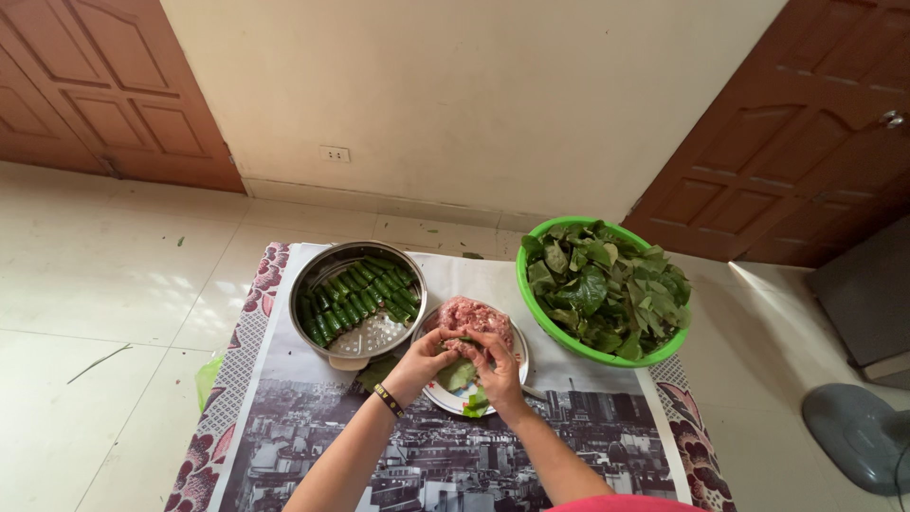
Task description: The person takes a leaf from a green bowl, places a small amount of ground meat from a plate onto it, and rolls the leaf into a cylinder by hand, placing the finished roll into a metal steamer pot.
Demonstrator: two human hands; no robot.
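Cloth-covered table (313, 427) with metal steamer pot (327, 353), plate (518, 365), green basket (527, 301), loose leaf (375, 372).

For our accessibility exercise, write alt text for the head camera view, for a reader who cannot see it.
Seen from above, a person's left hand and right hand work together over a plate of pink minced meat. A metal steamer pot holding green leaf rolls and a green basket of leaves flank it on a low table.
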